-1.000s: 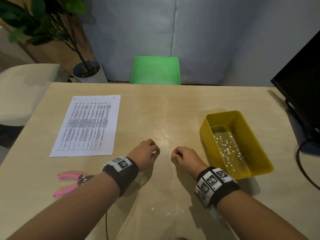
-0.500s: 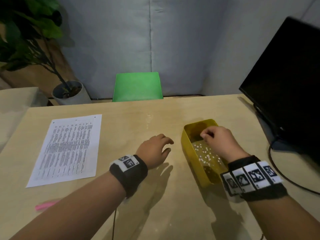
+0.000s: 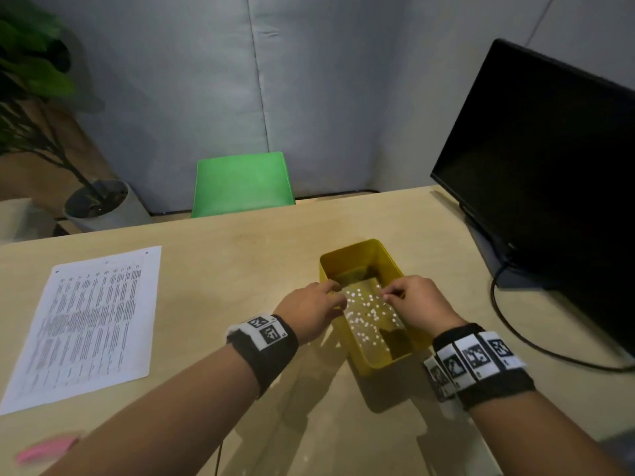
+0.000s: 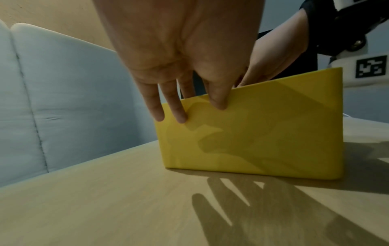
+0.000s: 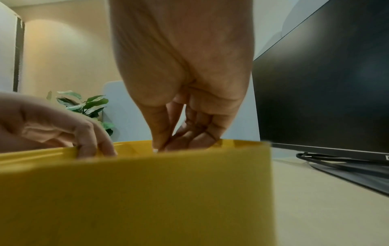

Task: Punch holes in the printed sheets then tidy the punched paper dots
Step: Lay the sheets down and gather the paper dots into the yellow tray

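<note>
A yellow bin (image 3: 357, 249) stands on the table with several white paper dots (image 3: 364, 310) on its floor. My left hand (image 3: 335, 292) holds the bin's left rim. In the left wrist view its thumb and two fingers (image 4: 181, 116) lie on the outer wall (image 4: 273, 133) while another finger goes behind the rim. My right hand (image 3: 388, 293) hovers over the right rim with its fingertips pinched; a small white speck shows at the tips (image 5: 156, 149). The printed sheet (image 3: 92, 324) lies flat at the left. A pink hole punch (image 3: 44, 448) is blurred at the near left edge.
A black monitor (image 3: 549, 166) stands at the right, its cable (image 3: 515, 324) looping over the table close to the bin. A green chair (image 3: 240, 180) and a potted plant (image 3: 99, 204) are behind the far edge.
Both hands left the table in front of me. The right went over the bin first; the left followed and now holds the bin's left rim. The view swung right.
</note>
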